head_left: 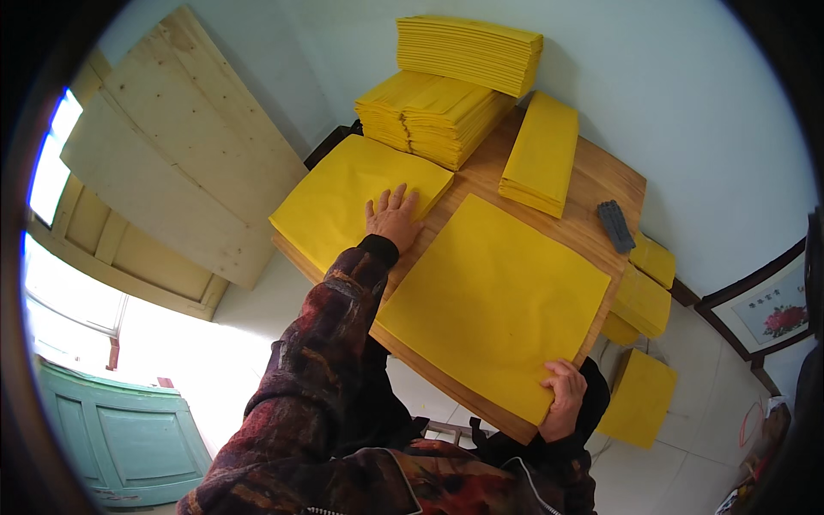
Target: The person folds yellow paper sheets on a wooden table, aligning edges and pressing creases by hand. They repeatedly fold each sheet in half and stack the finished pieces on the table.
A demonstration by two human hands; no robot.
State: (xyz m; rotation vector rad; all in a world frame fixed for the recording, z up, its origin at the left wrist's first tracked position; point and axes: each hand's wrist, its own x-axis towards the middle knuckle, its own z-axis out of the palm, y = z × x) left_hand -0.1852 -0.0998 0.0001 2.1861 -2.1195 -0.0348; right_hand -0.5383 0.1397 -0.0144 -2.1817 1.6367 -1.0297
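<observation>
A large square yellow paper sheet (493, 300) lies flat across the near part of the wooden table (506, 422). Its near right corner is between the curled fingers of my right hand (562, 399); whether more sheets lie under it I cannot tell. My left hand (396, 219), fingers spread, rests palm down on the right side of another pile of yellow paper (343, 193) at the table's left. Nothing is gripped in that hand. Farther right, a narrow folded yellow stack (542, 150) lies beside a dark grey ribbed block (614, 227).
Thick folded yellow bundles (438, 107) are piled at the table's back, with another stack (468, 51) on top. More yellow bundles (639, 399) sit on the floor at right. A wooden board (180, 146) leans at left; a framed picture (764, 309) stands right.
</observation>
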